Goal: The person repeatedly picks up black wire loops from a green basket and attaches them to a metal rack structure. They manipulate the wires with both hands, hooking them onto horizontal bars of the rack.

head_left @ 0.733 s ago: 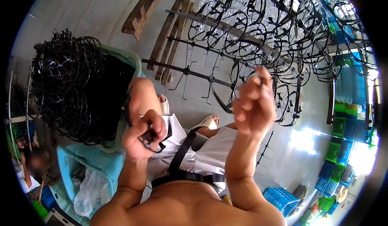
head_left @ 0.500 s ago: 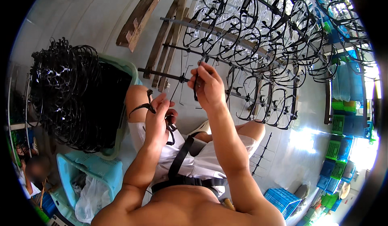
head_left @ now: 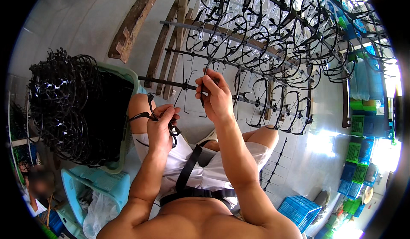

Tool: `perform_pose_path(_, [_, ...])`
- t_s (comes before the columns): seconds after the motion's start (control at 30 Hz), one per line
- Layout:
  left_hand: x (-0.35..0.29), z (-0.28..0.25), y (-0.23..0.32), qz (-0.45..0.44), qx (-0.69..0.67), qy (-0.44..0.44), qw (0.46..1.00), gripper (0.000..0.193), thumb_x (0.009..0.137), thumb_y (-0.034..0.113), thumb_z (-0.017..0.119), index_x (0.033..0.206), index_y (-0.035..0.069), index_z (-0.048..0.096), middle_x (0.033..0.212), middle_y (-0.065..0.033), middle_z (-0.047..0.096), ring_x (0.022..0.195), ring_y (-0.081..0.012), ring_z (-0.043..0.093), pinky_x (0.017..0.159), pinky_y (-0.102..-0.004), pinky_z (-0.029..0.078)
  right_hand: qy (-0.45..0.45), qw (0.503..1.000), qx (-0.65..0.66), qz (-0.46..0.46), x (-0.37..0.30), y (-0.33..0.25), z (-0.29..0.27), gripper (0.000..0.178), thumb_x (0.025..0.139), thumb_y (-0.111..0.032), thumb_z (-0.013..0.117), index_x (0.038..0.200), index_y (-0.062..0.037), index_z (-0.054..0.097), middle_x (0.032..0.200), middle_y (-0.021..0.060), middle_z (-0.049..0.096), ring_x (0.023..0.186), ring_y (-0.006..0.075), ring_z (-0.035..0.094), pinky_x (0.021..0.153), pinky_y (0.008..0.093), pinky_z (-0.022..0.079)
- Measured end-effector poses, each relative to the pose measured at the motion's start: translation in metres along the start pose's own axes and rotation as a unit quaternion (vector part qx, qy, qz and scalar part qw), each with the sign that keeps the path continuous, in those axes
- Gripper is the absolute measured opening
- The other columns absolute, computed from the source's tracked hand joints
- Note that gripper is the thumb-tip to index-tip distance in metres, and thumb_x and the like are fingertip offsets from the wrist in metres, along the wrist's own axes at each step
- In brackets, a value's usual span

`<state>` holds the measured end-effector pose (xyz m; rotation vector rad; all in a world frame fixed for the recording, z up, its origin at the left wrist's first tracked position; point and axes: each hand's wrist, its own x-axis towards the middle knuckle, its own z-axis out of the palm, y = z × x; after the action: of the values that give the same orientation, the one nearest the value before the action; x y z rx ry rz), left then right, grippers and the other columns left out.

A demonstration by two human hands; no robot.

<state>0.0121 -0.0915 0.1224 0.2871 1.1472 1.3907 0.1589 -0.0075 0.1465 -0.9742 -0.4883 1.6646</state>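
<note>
My left hand (head_left: 160,130) is closed around several black plastic frames, which look like spectacle frames (head_left: 140,116); their curved arms stick out on both sides of the fist. Further right and farther off, my right hand (head_left: 218,99) pinches another black frame (head_left: 202,98) at the near rods of a hanging rack. Its fingertips are beside the thin wire hooks on a dark rod (head_left: 166,82); whether the frame touches a hook cannot be made out. Rows of similar black frames (head_left: 279,106) hang from the rods to the right.
A pale green tub (head_left: 124,147) heaped with black frames (head_left: 64,106) stands at my left. Nearer is a light blue basket (head_left: 113,181) with a clear plastic bag. Wooden beams (head_left: 136,21) lie at the far left of the rack. Blue and green crates (head_left: 356,149) line the right.
My right hand has shifted slightly left and nearer, its fingers now more curled around the frame. The left hand has turned a little with its frames. The whole view has shifted slightly.
</note>
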Motion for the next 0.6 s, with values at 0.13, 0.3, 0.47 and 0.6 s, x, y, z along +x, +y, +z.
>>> perform_pose_path(0.13, [0.003, -0.002, -0.001, 0.012, -0.014, -0.002, 1.0, 0.016, 0.087, 0.01, 0.062, 0.1, 0.002, 0.059, 0.085, -0.0107, 0.067, 0.072, -0.0143, 0.061, 0.063, -0.0245, 0.043, 0.027, 0.999, -0.016, 0.005, -0.019, 0.0, 0.004, 0.023, 0.091, -0.011, 0.055, 0.11, 0.0009, 0.049, 0.088, 0.0102, 0.06, 0.073, 0.0167, 0.059, 0.067, 0.0294, 0.05])
perform_pose_path(0.3, [0.003, 0.002, -0.005, 0.017, -0.03, 0.0, 0.999, 0.013, 0.085, 0.008, 0.065, 0.096, 0.001, 0.062, 0.085, -0.0117, 0.067, 0.07, -0.0147, 0.061, 0.064, -0.0245, 0.045, 0.008, 0.998, -0.012, 0.063, -0.033, 0.0, 0.004, 0.013, 0.091, -0.01, 0.054, 0.097, 0.0009, 0.051, 0.086, 0.0129, 0.063, 0.077, 0.0198, 0.063, 0.073, 0.031, 0.051])
perform_pose_path(0.47, [0.01, 0.007, -0.002, 0.027, -0.023, -0.003, 0.999, 0.017, 0.084, 0.012, 0.066, 0.097, 0.001, 0.063, 0.085, -0.008, 0.067, 0.072, -0.0119, 0.059, 0.066, -0.0243, 0.042, -0.008, 0.996, 0.003, 0.086, -0.034, -0.006, 0.008, 0.009, 0.091, -0.009, 0.053, 0.092, -0.0007, 0.05, 0.087, 0.0133, 0.063, 0.08, 0.0211, 0.063, 0.078, 0.0336, 0.052])
perform_pose_path(0.6, [0.009, 0.007, -0.002, 0.029, -0.01, -0.004, 1.0, 0.018, 0.084, 0.013, 0.067, 0.097, 0.002, 0.063, 0.085, -0.0079, 0.067, 0.073, -0.0115, 0.059, 0.066, -0.0239, 0.042, -0.004, 0.997, 0.018, 0.077, -0.037, -0.009, 0.006, 0.009, 0.092, -0.01, 0.053, 0.091, -0.0015, 0.05, 0.088, 0.0132, 0.063, 0.081, 0.0219, 0.063, 0.078, 0.0337, 0.052])
